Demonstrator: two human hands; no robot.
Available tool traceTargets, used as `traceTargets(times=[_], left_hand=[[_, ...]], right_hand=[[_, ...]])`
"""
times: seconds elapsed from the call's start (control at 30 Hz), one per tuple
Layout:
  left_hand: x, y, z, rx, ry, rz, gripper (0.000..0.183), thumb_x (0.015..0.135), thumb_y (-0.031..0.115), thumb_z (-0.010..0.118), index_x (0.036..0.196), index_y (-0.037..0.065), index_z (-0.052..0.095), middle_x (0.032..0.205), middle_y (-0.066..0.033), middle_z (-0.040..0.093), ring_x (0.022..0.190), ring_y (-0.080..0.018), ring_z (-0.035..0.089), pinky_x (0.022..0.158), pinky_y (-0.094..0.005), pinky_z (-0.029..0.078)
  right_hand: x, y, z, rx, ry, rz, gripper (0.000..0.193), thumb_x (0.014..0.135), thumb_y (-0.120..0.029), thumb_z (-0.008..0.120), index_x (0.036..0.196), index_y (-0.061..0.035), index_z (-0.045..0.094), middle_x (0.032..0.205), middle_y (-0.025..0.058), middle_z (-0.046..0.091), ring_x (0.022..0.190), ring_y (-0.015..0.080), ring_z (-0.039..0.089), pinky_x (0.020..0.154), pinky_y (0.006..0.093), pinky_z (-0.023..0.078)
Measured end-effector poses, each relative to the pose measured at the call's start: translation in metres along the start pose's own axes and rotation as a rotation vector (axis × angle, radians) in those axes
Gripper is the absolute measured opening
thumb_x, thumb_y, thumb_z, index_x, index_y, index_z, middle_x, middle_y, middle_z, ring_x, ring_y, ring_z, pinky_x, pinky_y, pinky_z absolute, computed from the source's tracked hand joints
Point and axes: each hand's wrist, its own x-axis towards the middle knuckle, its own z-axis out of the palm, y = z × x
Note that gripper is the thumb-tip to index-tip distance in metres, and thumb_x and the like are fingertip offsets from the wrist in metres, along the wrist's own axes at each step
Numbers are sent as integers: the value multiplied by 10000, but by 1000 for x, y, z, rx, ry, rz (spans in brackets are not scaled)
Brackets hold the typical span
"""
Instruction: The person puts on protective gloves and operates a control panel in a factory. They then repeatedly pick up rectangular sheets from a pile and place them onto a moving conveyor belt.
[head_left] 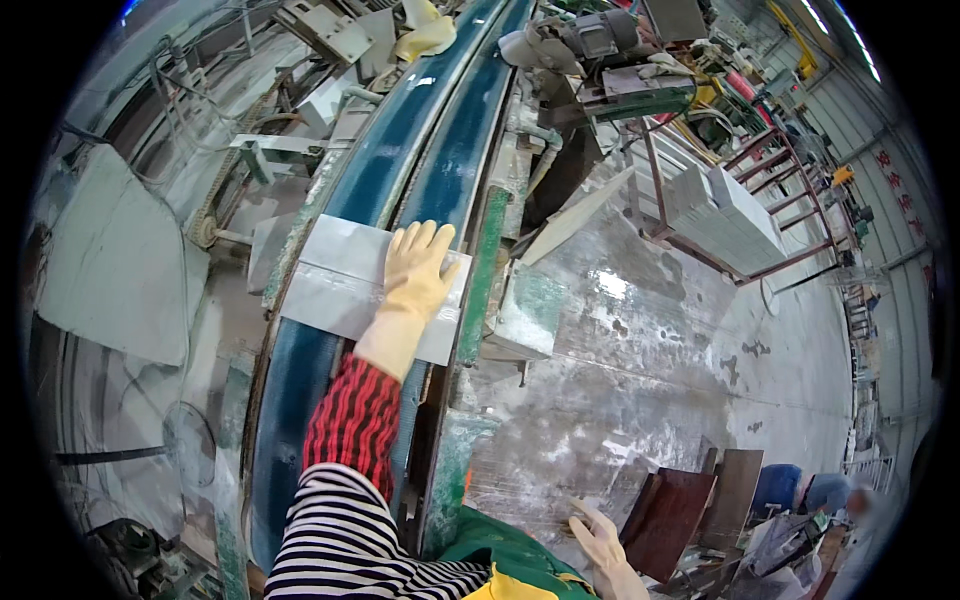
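My left hand (416, 265), in a cream rubber glove, lies palm down with fingers spread on a pale grey flat slab (335, 290). The slab lies across the two blue belts (300, 390) of a conveyor. A seam line runs across it, and I cannot tell if it is one piece or two side by side. A red and black cuff and a striped sleeve cover my left arm. At the lower edge, my right hand (606, 556), gloved as well, hangs beside my green apron (510, 548). Its fingers are apart and nothing shows in them.
Green rails (484, 275) edge the conveyor. A motor (600, 35) sits at its far right. White slabs (720, 215) stand on a red metal rack at right. Dark red boards (668, 522) lean at lower right, near a person in blue (778, 488). The floor looks wet.
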Motion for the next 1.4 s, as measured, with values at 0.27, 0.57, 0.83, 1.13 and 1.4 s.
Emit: traceTargets(times=[0.27,0.57,0.83,1.13,1.4], left_hand=[[-148,62,-146,-1428,168,-1681,527,998,366,665,1360,28,484,1168,-171,679,918,-212,691,776,-323,593],[-106,11,-97,-1270,15,-1689,354,1052,192,550,1319,4,413,1086,-195,692,889,-247,730,707,-323,635],[-124,-19,-70,-1269,88,-1661,301,1011,226,593,1204,3,531,971,-175,718,778,-218,727,659,-292,627],[-49,-13,-103,-199,-678,-653,279,997,304,610,1080,42,655,1048,-103,713,907,-270,681,786,-412,546],[40,-84,-42,241,-668,-102,297,922,257,637,1134,51,671,1185,-188,662,1176,-375,585,1020,-464,446]], right_hand=[[6,10,-5,96,-54,-73,470,999,-89,624,1444,21,521,1153,174,717,991,174,673,872,293,544],[11,12,-7,17,-61,-94,478,997,-98,613,1454,2,517,1146,133,725,960,146,641,853,278,510],[-10,0,-4,-39,-107,-20,487,1011,-146,600,1463,8,501,1186,160,722,1090,190,674,951,302,522],[1,-14,7,-97,-7,-204,470,958,-165,655,1398,-17,583,1014,129,741,830,127,636,744,277,499],[-29,15,-5,-96,207,-156,471,948,-139,631,1397,-4,584,1092,146,743,877,153,665,793,281,518]])
